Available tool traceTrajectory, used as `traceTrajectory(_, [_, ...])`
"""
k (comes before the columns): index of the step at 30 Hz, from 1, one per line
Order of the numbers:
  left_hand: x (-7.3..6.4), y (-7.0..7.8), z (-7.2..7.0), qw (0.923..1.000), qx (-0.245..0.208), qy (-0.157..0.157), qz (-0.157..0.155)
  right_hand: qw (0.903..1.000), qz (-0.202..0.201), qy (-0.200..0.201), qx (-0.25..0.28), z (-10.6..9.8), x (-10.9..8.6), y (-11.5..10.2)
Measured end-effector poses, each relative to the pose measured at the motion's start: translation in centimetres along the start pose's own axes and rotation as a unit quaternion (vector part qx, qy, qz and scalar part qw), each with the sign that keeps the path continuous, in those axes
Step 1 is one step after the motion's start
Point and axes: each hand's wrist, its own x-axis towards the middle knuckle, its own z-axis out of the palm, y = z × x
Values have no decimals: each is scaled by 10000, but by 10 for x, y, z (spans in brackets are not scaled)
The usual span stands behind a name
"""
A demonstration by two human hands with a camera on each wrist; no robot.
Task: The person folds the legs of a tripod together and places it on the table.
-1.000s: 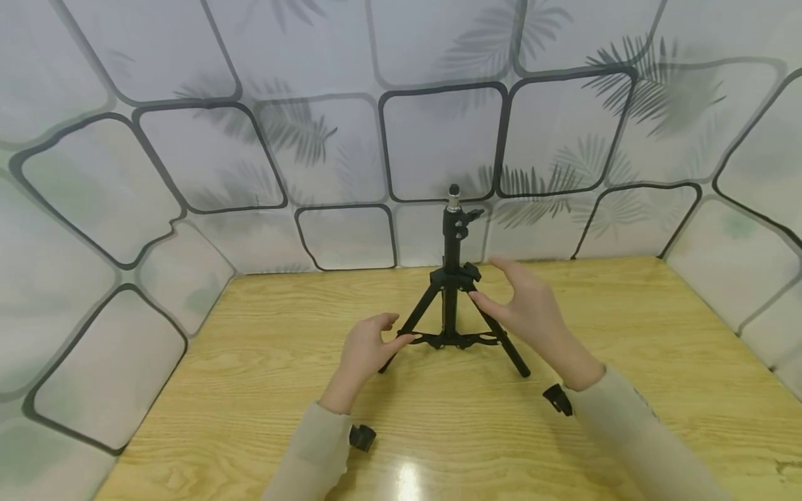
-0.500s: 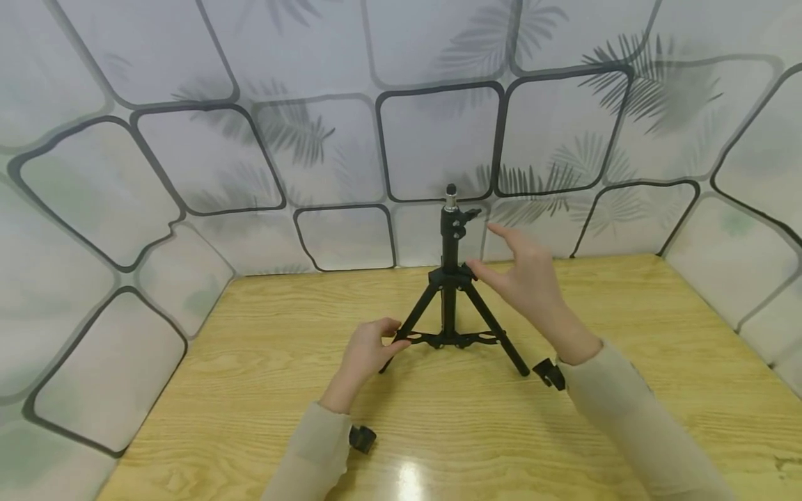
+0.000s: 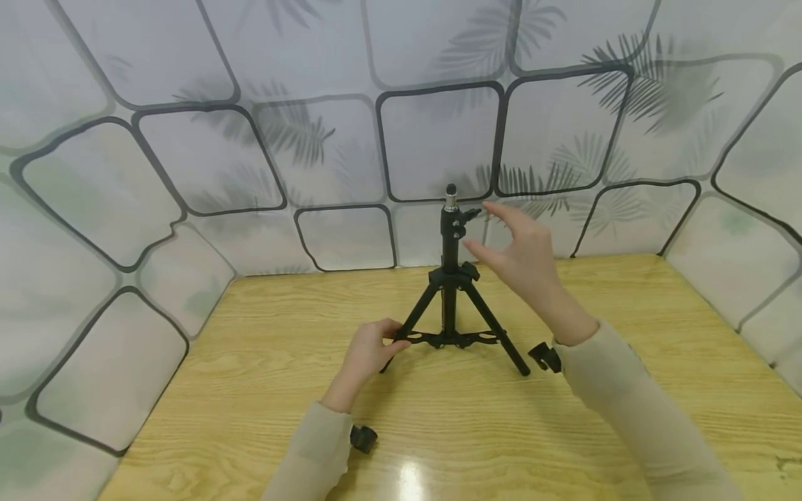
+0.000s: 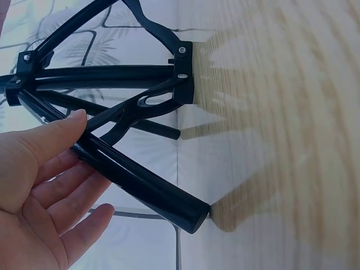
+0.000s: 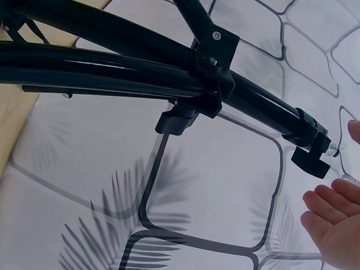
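Observation:
A small black tripod light stand (image 3: pixel 449 306) stands upright on the wooden table, legs spread, with a silver spigot (image 3: pixel 451 200) on top. My left hand (image 3: pixel 368 351) holds its left leg (image 4: pixel 146 183) close to the brace joint, thumb in front and fingers behind in the left wrist view. Beside the column's upper collar, my right hand (image 3: pixel 525 257) has its thumb and fingers spread apart. The upper knob (image 5: pixel 311 162) lies near those fingertips, with a gap between in the right wrist view. A lower knob (image 3: pixel 470 272) sits at the leg hub.
The wood-grain table (image 3: pixel 282 390) ends at a patterned backdrop (image 3: pixel 344 160) behind the stand. More backdrop encloses the left and right sides. Black wrist mounts (image 3: pixel 363 438) show beside both beige sleeves (image 3: pixel 319 442).
My right hand has risen from beside the leg hub to the level of the upper knob. The left hand has closed in slightly on the leg; the stand remains in place.

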Motion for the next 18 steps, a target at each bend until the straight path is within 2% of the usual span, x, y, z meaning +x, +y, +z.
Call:
traceTrajectory(12, [-1, 1, 0, 10000, -39, 59, 19, 9982, 382, -406, 200, 5, 14, 1])
traceTrajectory(18, [-1, 3, -1, 9999, -5, 77, -67, 9923, 709, -882, 501, 6, 21, 2])
